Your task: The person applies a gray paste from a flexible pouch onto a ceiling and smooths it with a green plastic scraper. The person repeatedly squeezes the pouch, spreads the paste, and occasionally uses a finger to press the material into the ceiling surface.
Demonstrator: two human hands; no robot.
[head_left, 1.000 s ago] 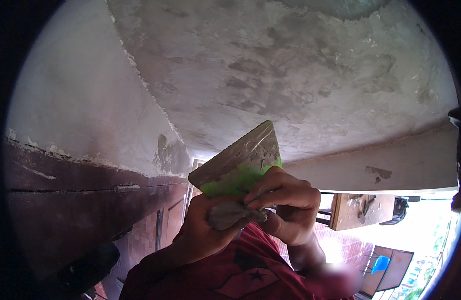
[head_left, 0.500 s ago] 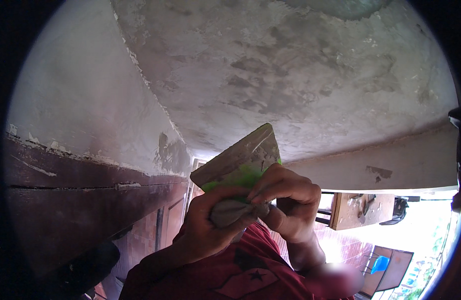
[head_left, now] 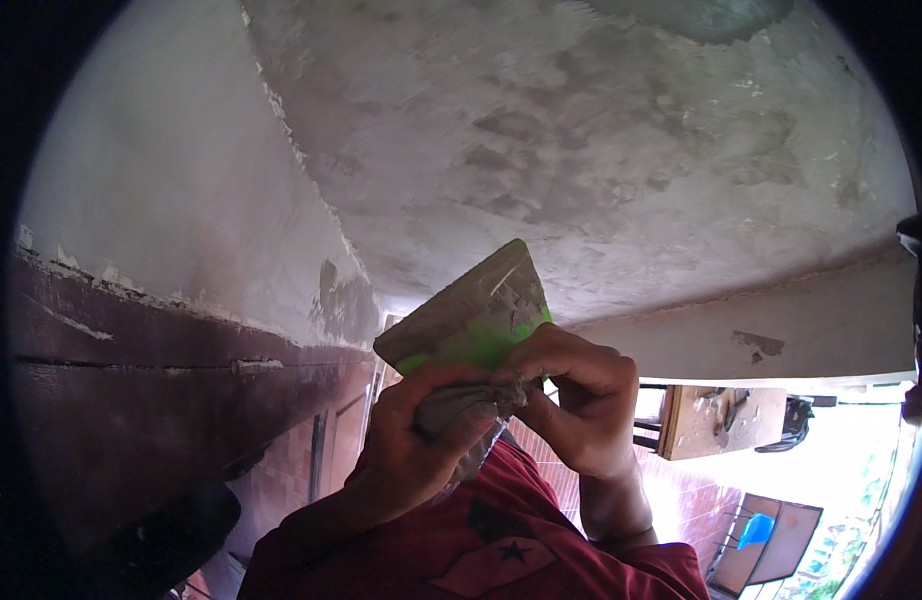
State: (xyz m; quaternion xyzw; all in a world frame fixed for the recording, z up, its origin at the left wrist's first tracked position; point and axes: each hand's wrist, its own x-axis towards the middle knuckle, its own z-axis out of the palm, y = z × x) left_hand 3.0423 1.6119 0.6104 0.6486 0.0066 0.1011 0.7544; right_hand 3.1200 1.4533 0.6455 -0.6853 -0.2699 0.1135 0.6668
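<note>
A wide flat scraper (head_left: 451, 320), its grey blade smeared with bright green and dried filler, stands tilted in front of my chest. My left hand (head_left: 406, 440) is closed round a crumpled grey bundle (head_left: 451, 405) just below the blade; whether it is rag or plastic I cannot tell. A thin shiny strip (head_left: 476, 455) hangs from the bundle. My right hand (head_left: 586, 390) has its thumb and forefinger pinched on the bundle's right end, close to the scraper's lower right corner. The scraper's handle is hidden behind my hands.
Overhead spreads a patchy grey plastered ceiling (head_left: 601, 150). A pale wall with a dark brown lower band (head_left: 161, 400) runs along the left. At right are a wooden table (head_left: 721, 420) with tools, a black bag (head_left: 798, 425), a blue chair (head_left: 756, 531) and bright daylight.
The scraper has shifted slightly left and up. My fingers have pulled at the grey bundle, and its shiny strip now hangs lower in view. The view has turned a little.
</note>
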